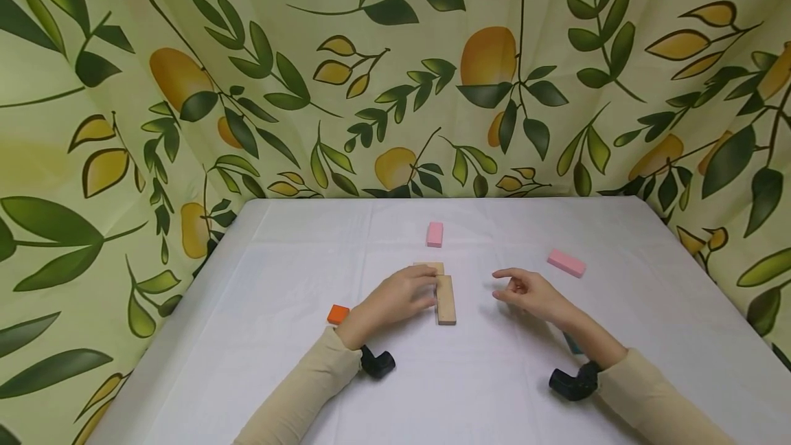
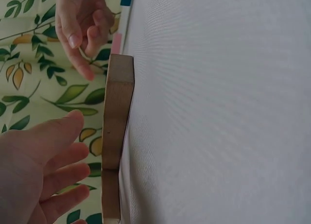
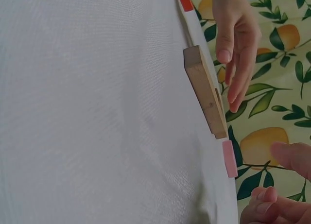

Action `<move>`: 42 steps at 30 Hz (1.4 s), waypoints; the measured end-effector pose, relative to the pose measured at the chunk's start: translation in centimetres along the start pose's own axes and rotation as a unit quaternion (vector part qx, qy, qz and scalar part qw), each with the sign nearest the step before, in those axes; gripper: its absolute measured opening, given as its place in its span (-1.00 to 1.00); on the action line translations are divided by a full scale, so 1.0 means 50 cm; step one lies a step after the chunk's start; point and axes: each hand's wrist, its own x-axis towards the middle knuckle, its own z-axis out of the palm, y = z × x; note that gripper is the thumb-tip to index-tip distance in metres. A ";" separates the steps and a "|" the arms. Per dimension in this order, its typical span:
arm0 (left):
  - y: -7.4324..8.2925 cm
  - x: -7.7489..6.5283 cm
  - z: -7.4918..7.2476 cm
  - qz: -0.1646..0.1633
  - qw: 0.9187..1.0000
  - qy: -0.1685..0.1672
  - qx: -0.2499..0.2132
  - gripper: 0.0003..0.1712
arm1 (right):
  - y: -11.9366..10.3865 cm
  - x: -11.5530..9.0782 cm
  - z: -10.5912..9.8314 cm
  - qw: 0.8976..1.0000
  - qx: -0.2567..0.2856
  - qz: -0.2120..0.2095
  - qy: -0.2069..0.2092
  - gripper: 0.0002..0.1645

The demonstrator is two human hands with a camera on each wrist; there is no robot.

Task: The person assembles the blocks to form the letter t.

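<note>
Two plain wooden blocks lie flat at the middle of the table: a front block (image 1: 445, 301) pointing towards me, and a back block (image 1: 432, 268) set crosswise at its far end, partly behind my fingers. My left hand (image 1: 398, 294) hovers just left of them with fingers spread and relaxed, gripping nothing. Seen from the left wrist, its thumb and fingers stand apart from the wooden block's side (image 2: 116, 122). To the right of the blocks my right hand (image 1: 534, 295) is raised above the cloth, index finger extended and the others loosely bent, holding nothing.
A pink block (image 1: 435, 234) lies beyond the wooden ones, and another pink block (image 1: 566, 263) past my right hand. An orange block (image 1: 338, 314) sits by my left wrist. Under my right forearm a teal block (image 1: 572, 343) is mostly hidden. Patterned curtain (image 1: 395, 88) surrounds the white-covered table (image 1: 296, 246).
</note>
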 end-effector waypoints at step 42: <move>0.009 0.014 0.015 -0.025 0.998 -0.062 0.019 -0.39 | 0.063 -0.023 -0.102 0.997 -0.023 0.050 0.061 -0.36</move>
